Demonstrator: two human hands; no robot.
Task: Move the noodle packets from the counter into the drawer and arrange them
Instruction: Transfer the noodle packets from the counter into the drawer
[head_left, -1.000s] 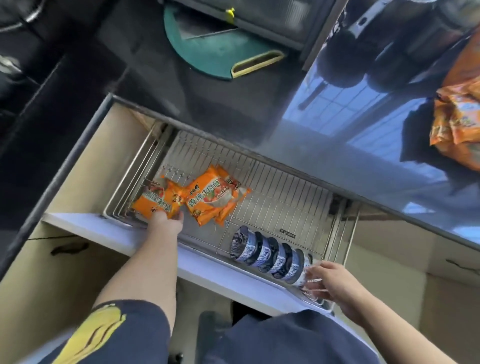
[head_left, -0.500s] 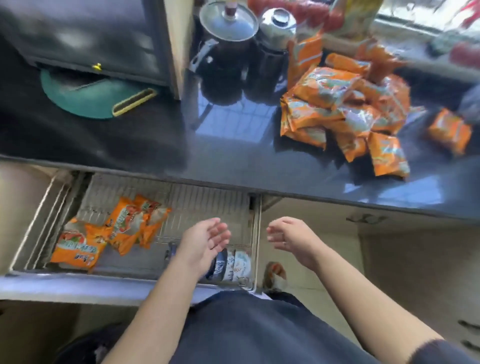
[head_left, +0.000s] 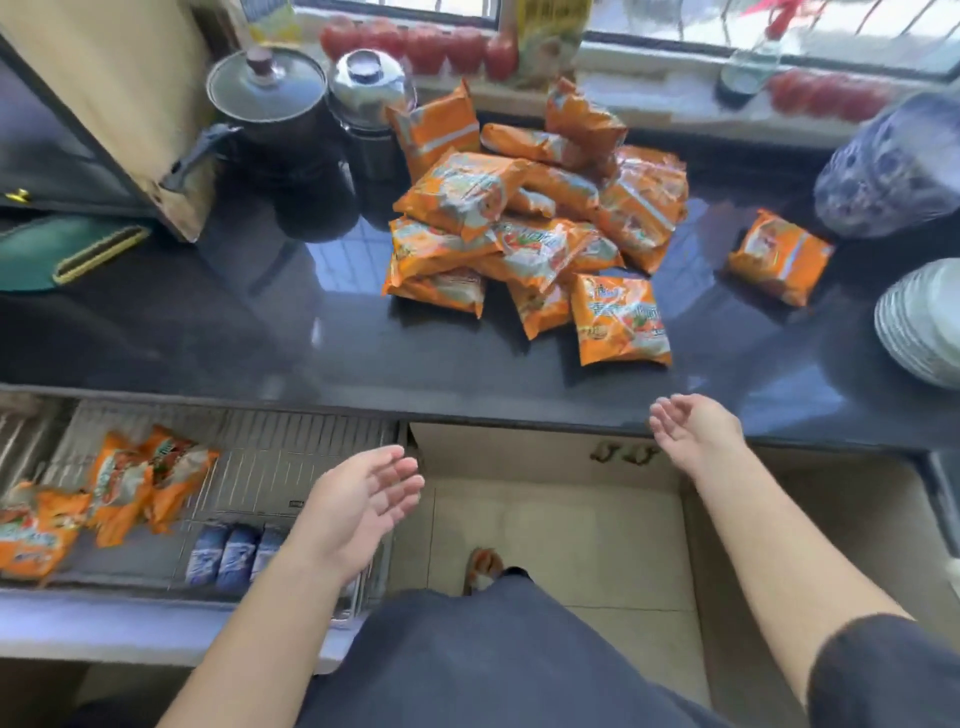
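hands hang empty between loads: the left hand (head_left: 363, 499) hovers palm-up and slack over the right end of the drawer (head_left: 291, 467), the right hand (head_left: 693, 434) is raised at the counter (head_left: 260, 322) edge, fingers loosely spread, holding nothing. noodle packets (head_left: 524, 218) sit in a loose heap toward the back of the counter, with one front packet (head_left: 621, 319) lying flat nearest the edge and a stray packet (head_left: 779, 257) apart to the right, near a patterned jar (head_left: 893, 166). a few stored packets (head_left: 119, 493) are already in the drawer's wire rack at its left, overlapping and somewhat askew; small blue tins (head_left: 234, 553) stand in a row along its front.

the step in hand looks like reaching for the next load. the flat front packet is the easy pick for the right hand, since nothing rests on it. pulling from the bottom of the heap risks sending upper packets sliding toward the pots (head_left: 311, 104) at left. grip by the body rather than the crimped end, gently, as the noodles inside are likely brittle. most of the task remains; setting each packet beside the last, same way up, should save tidying later, and the open rack between packets and tins offers room.
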